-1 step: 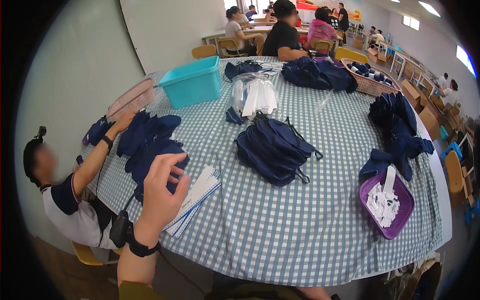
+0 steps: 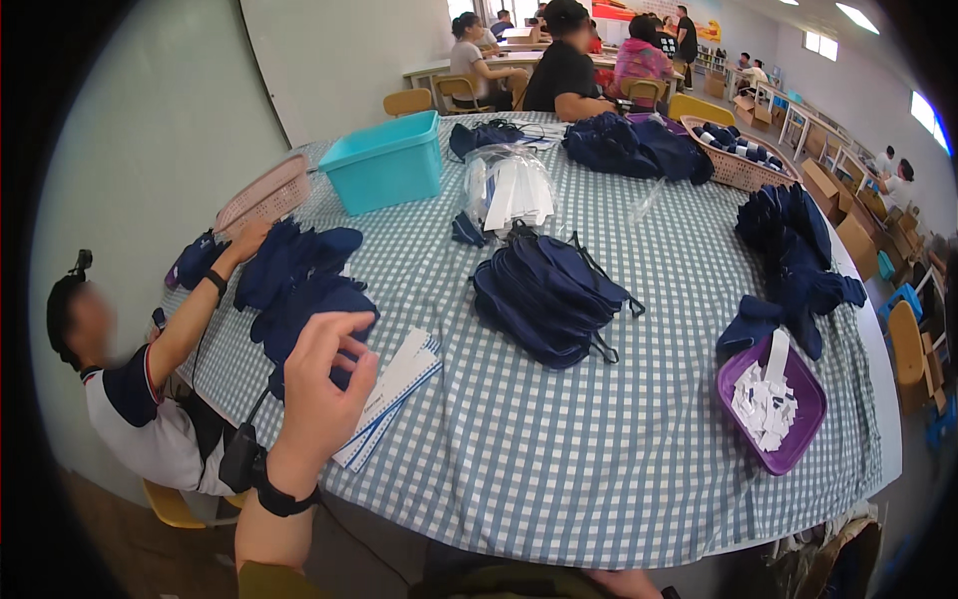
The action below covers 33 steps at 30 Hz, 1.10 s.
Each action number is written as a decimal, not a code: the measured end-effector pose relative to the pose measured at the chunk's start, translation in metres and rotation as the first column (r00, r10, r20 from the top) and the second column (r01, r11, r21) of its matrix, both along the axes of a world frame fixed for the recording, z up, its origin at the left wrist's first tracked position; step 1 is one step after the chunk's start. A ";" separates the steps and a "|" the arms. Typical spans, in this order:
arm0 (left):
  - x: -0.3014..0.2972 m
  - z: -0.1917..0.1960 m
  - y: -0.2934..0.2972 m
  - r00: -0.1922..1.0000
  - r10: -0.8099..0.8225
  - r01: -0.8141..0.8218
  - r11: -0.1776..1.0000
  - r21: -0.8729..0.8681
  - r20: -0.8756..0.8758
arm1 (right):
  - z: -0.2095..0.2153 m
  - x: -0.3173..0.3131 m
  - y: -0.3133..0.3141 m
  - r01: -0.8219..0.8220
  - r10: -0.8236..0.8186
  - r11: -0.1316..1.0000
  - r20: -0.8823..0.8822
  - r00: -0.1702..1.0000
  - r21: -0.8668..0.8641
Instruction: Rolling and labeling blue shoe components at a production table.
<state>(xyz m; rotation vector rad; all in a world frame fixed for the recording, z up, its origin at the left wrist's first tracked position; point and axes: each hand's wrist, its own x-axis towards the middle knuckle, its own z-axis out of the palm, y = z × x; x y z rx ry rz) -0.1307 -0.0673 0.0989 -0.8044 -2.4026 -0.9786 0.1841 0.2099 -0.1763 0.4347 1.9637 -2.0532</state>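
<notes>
Left hand [image 2: 324, 384]: raised above table edge, fingers loosely curled, holding nothing, just over stack of white paper slips [image 2: 394, 394] and beside navy fabric pouches [image 2: 299, 290]. Right hand: out of view. Centre of checked tablecloth [image 2: 559, 449]: pile of navy drawstring bags [image 2: 549, 295]. Right: purple tray [image 2: 793, 454] of white tags. Far side: teal bin [image 2: 384, 160].

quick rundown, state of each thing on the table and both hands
left hand: raised, fingers spread, holding nothing
right hand: out of view
white strips: stacked flat
central navy pouch pile: heaped
teal bin: upright, open-topped
purple tray: holds white tags
</notes>
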 end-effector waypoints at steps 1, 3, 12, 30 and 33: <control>0.009 0.002 0.001 0.999 -0.014 0.016 0.999 0.040 -0.044 | 0.001 0.005 0.001 -0.040 0.040 0.999 -0.018 0.999 -0.007; 0.023 0.006 0.000 0.999 -0.024 0.026 0.999 0.043 -0.034 | 0.013 0.011 0.001 -0.102 0.101 0.995 -0.055 0.993 -0.018; 0.040 -0.010 -0.037 0.967 0.166 -0.168 0.986 -0.009 0.194 | 0.127 -0.003 0.010 -0.474 0.359 0.874 -0.515 0.778 -0.107; 0.031 -0.007 -0.145 0.899 0.099 -0.019 0.982 -0.188 0.427 | 0.124 -0.029 -0.043 0.716 -0.158 0.667 -0.901 0.404 0.204; 0.031 0.017 -0.151 0.757 0.134 0.247 0.848 -0.469 0.640 | 0.112 -0.034 -0.041 0.825 -0.319 0.527 -0.852 0.414 0.204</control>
